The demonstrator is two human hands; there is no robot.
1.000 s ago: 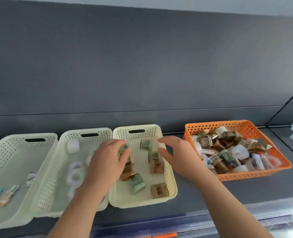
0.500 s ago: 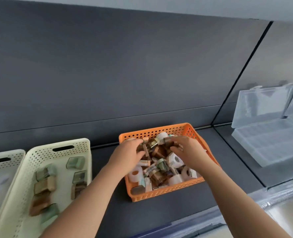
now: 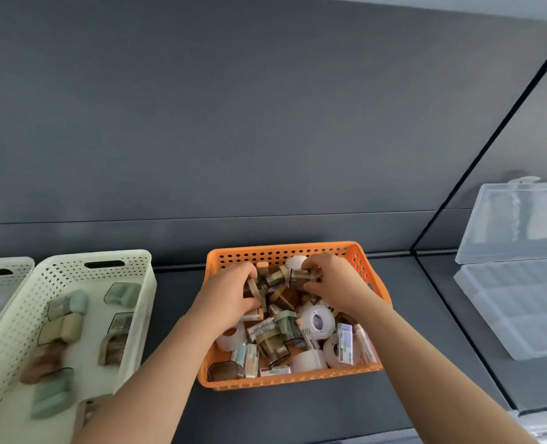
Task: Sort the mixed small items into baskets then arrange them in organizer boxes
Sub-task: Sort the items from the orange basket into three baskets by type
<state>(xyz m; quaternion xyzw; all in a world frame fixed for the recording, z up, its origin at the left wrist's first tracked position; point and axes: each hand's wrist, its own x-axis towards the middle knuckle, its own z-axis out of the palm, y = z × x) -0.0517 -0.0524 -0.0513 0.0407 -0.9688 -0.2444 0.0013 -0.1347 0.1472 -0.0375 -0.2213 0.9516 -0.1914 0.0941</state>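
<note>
Inside the orange basket [image 3: 374,283], left hand [image 3: 225,296] and right hand [image 3: 336,285] each clutch small brown clips [image 3: 272,280], fingers curled.

At lower left of the frame, the cream basket [image 3: 15,315] runs off the bottom and left edges, and the green and brown pieces [image 3: 63,328] in it are too blurred to identify. A second pale basket [image 3: 6,267] shows only a corner at far left, while the clear organizer box [image 3: 519,318] is cut by the right edge. In the orange basket [image 3: 285,379], the left hand [image 3: 227,299] and right hand [image 3: 336,283] cover the items beneath them, so what each grips cannot be told.
</note>
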